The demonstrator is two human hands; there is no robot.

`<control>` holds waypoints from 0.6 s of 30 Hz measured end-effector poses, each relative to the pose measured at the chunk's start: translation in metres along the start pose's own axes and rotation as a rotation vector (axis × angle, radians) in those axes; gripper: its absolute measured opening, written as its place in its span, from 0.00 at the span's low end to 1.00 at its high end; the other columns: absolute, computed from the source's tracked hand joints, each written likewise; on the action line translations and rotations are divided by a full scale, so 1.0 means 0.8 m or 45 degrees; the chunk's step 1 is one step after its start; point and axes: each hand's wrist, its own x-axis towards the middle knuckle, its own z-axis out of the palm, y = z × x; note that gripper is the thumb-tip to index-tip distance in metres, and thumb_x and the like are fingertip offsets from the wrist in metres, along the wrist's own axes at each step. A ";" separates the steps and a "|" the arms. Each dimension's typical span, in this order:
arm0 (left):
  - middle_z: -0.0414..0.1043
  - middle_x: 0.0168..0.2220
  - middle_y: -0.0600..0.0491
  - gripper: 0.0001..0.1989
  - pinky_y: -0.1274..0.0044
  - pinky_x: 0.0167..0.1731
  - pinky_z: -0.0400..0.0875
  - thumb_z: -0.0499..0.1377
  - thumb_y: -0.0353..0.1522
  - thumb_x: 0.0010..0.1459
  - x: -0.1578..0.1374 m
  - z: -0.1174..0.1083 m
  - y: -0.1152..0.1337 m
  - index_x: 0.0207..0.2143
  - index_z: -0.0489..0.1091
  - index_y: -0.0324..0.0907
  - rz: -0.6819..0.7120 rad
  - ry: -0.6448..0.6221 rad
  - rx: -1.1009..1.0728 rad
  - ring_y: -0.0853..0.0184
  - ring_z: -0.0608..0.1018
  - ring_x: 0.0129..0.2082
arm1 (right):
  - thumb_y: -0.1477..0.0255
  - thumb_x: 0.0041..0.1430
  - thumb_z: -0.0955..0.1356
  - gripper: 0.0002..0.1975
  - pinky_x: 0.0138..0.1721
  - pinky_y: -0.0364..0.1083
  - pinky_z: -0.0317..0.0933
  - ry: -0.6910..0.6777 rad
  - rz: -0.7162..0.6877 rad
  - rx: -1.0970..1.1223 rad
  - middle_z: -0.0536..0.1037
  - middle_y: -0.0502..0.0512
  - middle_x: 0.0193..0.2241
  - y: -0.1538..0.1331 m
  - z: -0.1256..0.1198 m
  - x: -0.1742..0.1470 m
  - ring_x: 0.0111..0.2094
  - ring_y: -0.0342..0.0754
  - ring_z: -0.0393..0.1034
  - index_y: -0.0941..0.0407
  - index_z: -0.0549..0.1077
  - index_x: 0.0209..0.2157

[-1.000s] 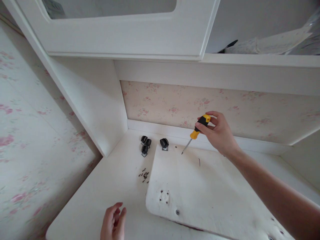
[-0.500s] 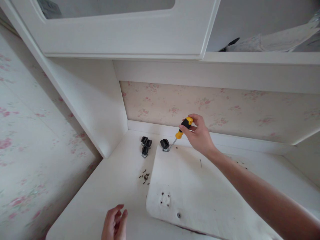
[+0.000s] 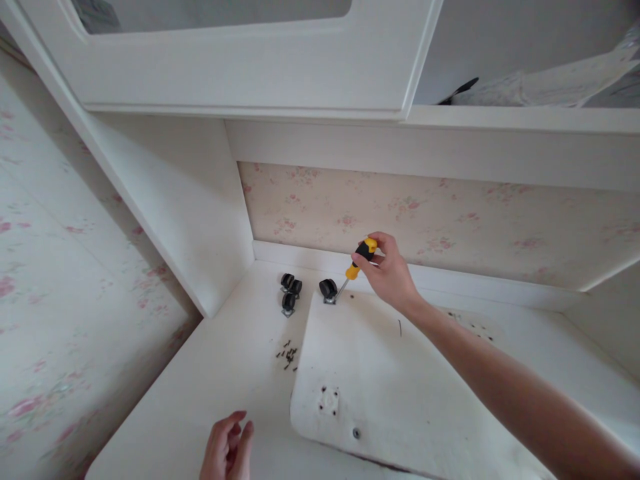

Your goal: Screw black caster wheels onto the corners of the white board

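Note:
In my right hand is a yellow and black screwdriver, its shaft slanting down to the left. The tip meets the metal plate of a black caster wheel, which sits at the far left corner of a white board. My left hand hovers low in the view, left of the board; its fingers are curled but apart, with nothing in them. Between the hands lies a small heap of dark screws. Three loose casters stand together beyond the screws.
The board lies on a white desktop and has a group of screw holes near its front left corner. A cabinet door overhangs the desktop. A side panel bounds it at left, and flowered wallpaper is behind.
My right hand and the screwdriver handle have shifted slightly left and are less tilted; the tip stays at the caster's plate. My left hand has hardly moved.

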 end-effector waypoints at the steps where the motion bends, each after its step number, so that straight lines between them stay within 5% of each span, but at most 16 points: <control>1: 0.74 0.28 0.48 0.32 0.73 0.27 0.74 0.65 0.57 0.37 0.000 0.001 0.001 0.34 0.74 0.40 0.001 0.000 -0.001 0.57 0.78 0.32 | 0.62 0.54 0.71 0.25 0.41 0.51 0.71 -0.003 -0.002 0.001 0.73 0.54 0.45 0.000 0.000 0.000 0.36 0.47 0.74 0.50 0.61 0.50; 18: 0.72 0.27 0.50 0.31 0.74 0.25 0.73 0.65 0.55 0.40 0.001 0.000 -0.008 0.36 0.72 0.39 0.011 -0.018 -0.007 0.60 0.78 0.28 | 0.64 0.57 0.68 0.22 0.39 0.51 0.70 -0.184 -0.069 -0.073 0.72 0.56 0.47 -0.002 0.006 0.005 0.36 0.47 0.74 0.52 0.59 0.52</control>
